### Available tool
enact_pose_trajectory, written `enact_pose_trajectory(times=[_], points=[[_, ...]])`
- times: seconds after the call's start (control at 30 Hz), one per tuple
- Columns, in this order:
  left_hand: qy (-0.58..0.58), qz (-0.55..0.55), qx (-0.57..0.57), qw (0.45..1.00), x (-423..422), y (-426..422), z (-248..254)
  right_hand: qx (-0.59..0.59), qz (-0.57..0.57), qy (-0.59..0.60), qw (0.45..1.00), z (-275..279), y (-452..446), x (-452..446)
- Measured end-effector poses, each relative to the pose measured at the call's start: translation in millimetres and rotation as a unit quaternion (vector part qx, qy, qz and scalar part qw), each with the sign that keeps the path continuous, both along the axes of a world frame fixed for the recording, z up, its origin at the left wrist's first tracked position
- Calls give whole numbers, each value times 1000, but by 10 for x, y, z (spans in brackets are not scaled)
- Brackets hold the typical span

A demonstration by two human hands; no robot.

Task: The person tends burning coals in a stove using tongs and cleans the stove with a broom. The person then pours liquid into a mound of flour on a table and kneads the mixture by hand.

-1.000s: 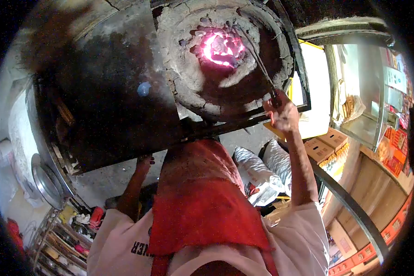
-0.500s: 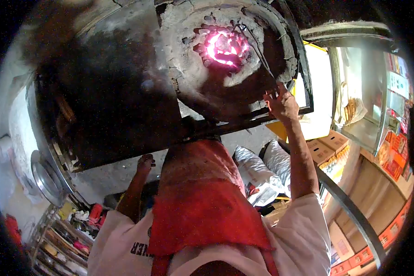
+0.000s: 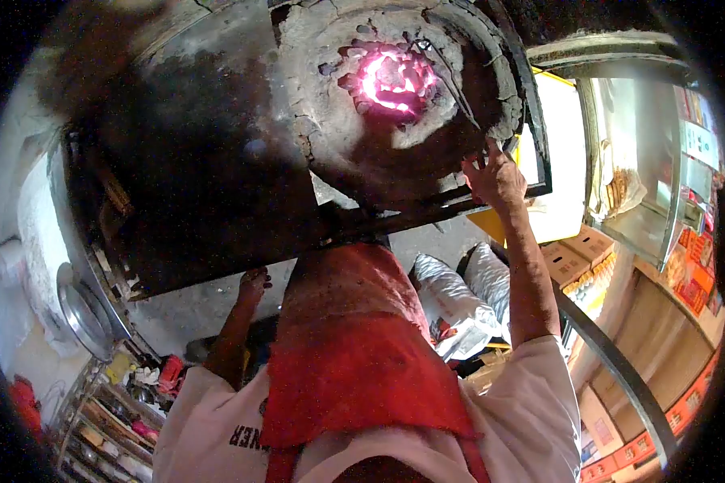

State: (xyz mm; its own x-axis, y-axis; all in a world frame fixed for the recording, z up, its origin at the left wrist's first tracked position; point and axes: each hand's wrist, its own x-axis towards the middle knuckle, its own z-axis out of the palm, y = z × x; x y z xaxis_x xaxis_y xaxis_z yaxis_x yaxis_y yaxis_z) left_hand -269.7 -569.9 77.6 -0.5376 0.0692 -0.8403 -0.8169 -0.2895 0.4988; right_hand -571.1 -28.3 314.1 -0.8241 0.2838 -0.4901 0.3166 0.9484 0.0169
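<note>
A pair of thin dark metal tongs lies across the right side of a round clay fire pit, its far end beside the glowing coals. My right hand is at the pit's near right rim, just short of the tongs' near end. Its fingers are apart and a small gap shows between them and the tongs. My left hand hangs by the front edge of the dark worktop, left of my red apron, fingers loosely bent with nothing visible in them.
White sacks stand on the floor under the counter's right side. Cardboard boxes and a grey metal bar are at the right. A round metal pan leans at the left, above a slatted rack.
The tongs' near end was at my right fingertips and now lies apart from them; my right hand has let go and drawn slightly back. My left hand has barely moved.
</note>
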Motion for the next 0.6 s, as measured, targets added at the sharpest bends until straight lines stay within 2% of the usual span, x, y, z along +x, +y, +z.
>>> enact_pose_trajectory(times=[0.1,0.17,0.27,0.37,0.43,0.5,0.57,0.6], points=[[-53,-18,-44,997,-159,28,69,1,23,11,1000,-284,143,68],[-93,-28,-69,993,-147,-2,-9,-8,16,0,1000,-210,128,69],[-67,-21,-8,997,-141,-10,-72,9,35,15,999,-78,109,89],[-91,-31,-67,993,-197,71,88,32,13,67,997,47,53,84],[-107,-48,-61,991,-230,89,143,2,15,56,998,57,118,65],[-100,-34,-43,994,-158,13,-3,1,13,78,997,-114,245,67],[-93,-21,-26,995,-91,21,-73,-50,-3,60,997,-34,235,24],[-64,-24,-94,993,-39,86,-121,-75,-26,68,995,5,212,12]])
